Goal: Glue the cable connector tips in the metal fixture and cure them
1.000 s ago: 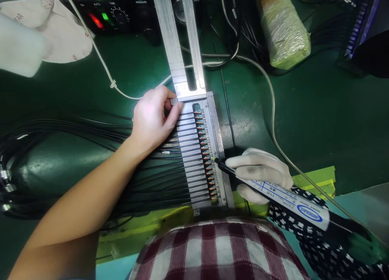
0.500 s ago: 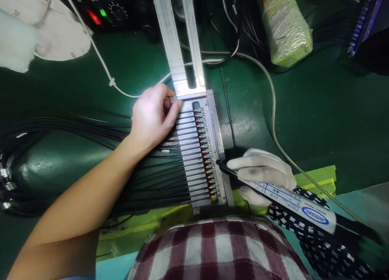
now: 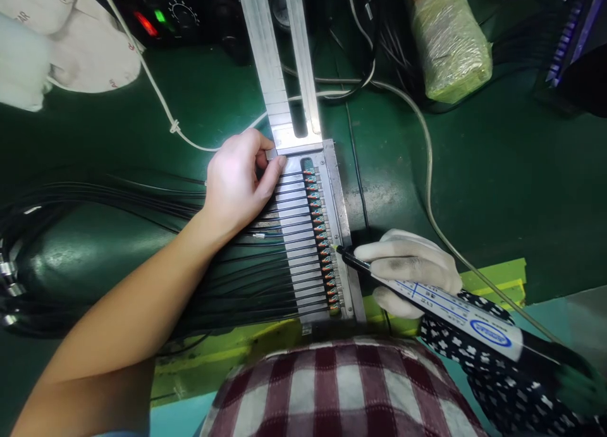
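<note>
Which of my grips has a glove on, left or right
Your right grip, the one holding the black-and-white pen-shaped tool: a white glove covers it. Your left grip, at the metal fixture's upper left corner, is bare.

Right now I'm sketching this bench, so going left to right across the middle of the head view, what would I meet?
Shiny metal pieces → bare left hand → metal jig → gloved right hand.

We log metal holder lying flat, slightly slanted; black cables crossing it in parallel row, connector ends lined up, green-orange; black pen-shaped tool, white label, tilted, tip near mid-row.
</note>
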